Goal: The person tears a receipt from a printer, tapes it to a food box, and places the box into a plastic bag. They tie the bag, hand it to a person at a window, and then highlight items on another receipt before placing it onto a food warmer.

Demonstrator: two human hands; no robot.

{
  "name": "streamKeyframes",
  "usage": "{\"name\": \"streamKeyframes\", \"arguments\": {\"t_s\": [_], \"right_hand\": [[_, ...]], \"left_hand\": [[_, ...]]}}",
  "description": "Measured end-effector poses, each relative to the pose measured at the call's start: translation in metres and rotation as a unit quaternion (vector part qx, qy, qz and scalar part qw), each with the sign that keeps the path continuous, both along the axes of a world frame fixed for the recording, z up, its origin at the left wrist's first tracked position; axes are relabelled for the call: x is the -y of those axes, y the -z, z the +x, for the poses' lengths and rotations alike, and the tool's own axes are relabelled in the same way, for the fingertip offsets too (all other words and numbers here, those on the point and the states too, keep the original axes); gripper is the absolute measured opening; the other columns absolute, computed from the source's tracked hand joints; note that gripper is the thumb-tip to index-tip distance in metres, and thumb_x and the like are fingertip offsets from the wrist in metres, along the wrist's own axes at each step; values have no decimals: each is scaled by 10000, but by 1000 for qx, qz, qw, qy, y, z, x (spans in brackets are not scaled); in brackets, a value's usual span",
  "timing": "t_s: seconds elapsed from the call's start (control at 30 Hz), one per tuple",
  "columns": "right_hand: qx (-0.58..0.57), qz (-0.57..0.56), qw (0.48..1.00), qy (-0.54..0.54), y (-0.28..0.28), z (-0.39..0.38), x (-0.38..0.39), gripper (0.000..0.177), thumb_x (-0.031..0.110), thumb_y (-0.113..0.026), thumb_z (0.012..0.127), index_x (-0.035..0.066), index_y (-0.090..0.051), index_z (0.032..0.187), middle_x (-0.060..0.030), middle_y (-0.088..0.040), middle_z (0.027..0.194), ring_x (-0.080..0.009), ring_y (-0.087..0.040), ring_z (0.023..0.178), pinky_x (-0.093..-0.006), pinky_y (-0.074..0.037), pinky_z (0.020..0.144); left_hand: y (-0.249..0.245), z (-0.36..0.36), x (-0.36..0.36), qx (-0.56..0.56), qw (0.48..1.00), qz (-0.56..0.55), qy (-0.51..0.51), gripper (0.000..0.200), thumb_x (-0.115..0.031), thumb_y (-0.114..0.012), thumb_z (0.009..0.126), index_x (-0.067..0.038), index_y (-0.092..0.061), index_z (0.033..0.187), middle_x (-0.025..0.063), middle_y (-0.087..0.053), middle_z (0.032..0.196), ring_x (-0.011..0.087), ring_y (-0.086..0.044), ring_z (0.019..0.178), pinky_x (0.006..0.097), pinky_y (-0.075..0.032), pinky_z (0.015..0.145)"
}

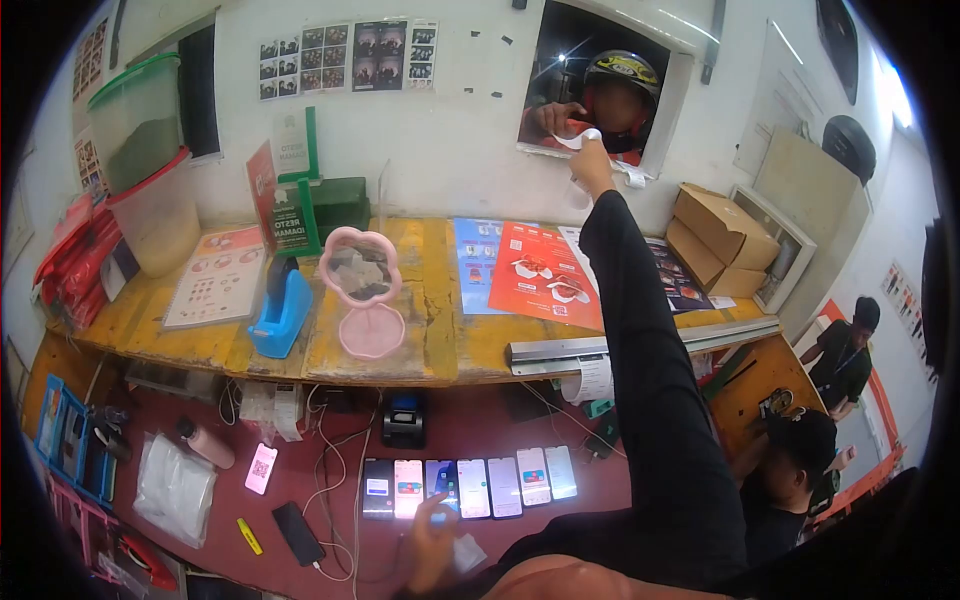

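Observation:
My right hand (592, 168) is stretched out to the wall window, its fingers closed on a white plastic bag (578, 140). Behind the opening, a person in a helmet (622, 90) has a hand (556, 118) raised at the same bag. Low in the view, my left hand (432, 545) is over the dark red lower desk, just in front of a row of several lit phones (472, 487). Its fingers are partly bent and blurred, and whether they hold anything is unclear.
On the yellow upper counter (425, 345) stand a pink mirror (360, 268), a blue tape dispenser (281, 310), menus (545, 275) and cardboard boxes (722, 235). A black printer (404, 420), cables and a pink bottle (205, 443) are below. Two people (845, 355) (790, 470) are at the right.

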State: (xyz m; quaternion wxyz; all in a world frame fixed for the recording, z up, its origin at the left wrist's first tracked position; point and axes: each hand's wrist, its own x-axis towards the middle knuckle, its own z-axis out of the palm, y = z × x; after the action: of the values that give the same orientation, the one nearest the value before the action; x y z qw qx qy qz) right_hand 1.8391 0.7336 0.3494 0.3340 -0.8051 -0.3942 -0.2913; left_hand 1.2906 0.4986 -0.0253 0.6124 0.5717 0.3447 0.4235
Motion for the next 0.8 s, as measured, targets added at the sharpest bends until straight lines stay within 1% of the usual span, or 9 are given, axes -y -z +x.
{"name": "streamKeyframes", "arguments": {"t_s": [0.33, 0.47, 0.5, 0.53, 0.6, 0.67, 0.7, 0.77, 0.8], "right_hand": [[78, -31, 996, -17, 11, 25, -9, 477, 139, -613, 754, 43, -555, 1217, -217, -630, 1100, -376, -603, 1066, -464, -488, 885], [80, -11, 993, -83, 8, 38, -13, 664, 244, -691, 710, 31, -494, 1308, -236, -605, 1156, -428, -591, 1070, -458, -486, 885], [81, -27, 992, -90, -2, 11, -1, 616, 234, -688, 740, 20, -508, 1289, -226, -609, 1161, -407, -573, 1104, -456, -472, 912], [230, 49, 964, -123, -2, -20, 14, 577, 240, -699, 775, 42, -529, 1289, -206, -619, 1172, -355, -564, 1136, -443, -455, 942], [141, 104, 943, -282, 5, -101, 53, 427, 265, -691, 845, 79, -620, 1223, -145, -630, 1206, -275, -568, 1154, -402, -445, 948], [-19, -20, 949, -315, 24, -247, 137, 388, 250, -639, 897, 30, -598, 1214, -95, -689, 1084, -151, -658, 870, -261, -506, 683], [-99, -65, 888, -445, 71, -258, 162, 404, 245, -674, 872, 22, -595, 1200, -102, -700, 1034, -120, -658, 772, -211, -495, 621], [-49, -282, 807, -516, 109, -343, 229, 512, 262, -780, 766, -1, -609, 1171, -155, -684, 1069, -238, -675, 849, -329, -528, 768], [-133, -332, 757, -547, 135, -361, 251, 542, 281, -793, 748, 7, -613, 1179, -168, -669, 1107, -293, -659, 915, -367, -515, 793]], "left_hand": [[2, 5, -7, -21, 1000, 10, 16, 320, -30, -632, 885, -42, -559, 1196, 19, -565, 912, 10, -496, 591, 153, -351, 455], [-6, 2, -7, 23, 999, 9, -23, 277, -84, -609, 912, -33, -560, 1180, 70, -613, 985, 129, -611, 816, 240, -501, 639], [-10, 4, -6, 70, 997, -23, -38, 279, -82, -600, 923, -23, -540, 1188, 73, -598, 994, 130, -607, 848, 230, -504, 632], [-3, 8, -10, 92, 994, -4, -57, 275, -72, -593, 926, -5, -525, 1184, 76, -584, 1003, 133, -605, 861, 239, -526, 653], [-8, 7, -11, 140, 985, 22, -95, 259, -49, -584, 929, 24, -511, 1166, 86, -561, 1025, 140, -607, 875, 270, -565, 705], [-24, 11, -11, 191, 973, 38, -121, 239, -24, -569, 931, 38, -501, 1152, 105, -544, 1053, 148, -614, 868, 307, -588, 759], [-28, 12, -7, 213, 968, 46, -127, 232, -10, -556, 934, 39, -488, 1150, 117, -536, 1070, 153, -618, 861, 324, -594, 783], [-49, 12, 4, 252, 958, 72, -118, 171, -33, -509, 962, 7, -424, 1105, 108, -544, 906, 134, -575, 817, 400, -577, 822], [-56, 13, 9, 270, 950, 114, -107, 172, -32, -511, 961, 4, -424, 1105, 129, -557, 908, 145, -585, 815, 406, -575, 827]]}}
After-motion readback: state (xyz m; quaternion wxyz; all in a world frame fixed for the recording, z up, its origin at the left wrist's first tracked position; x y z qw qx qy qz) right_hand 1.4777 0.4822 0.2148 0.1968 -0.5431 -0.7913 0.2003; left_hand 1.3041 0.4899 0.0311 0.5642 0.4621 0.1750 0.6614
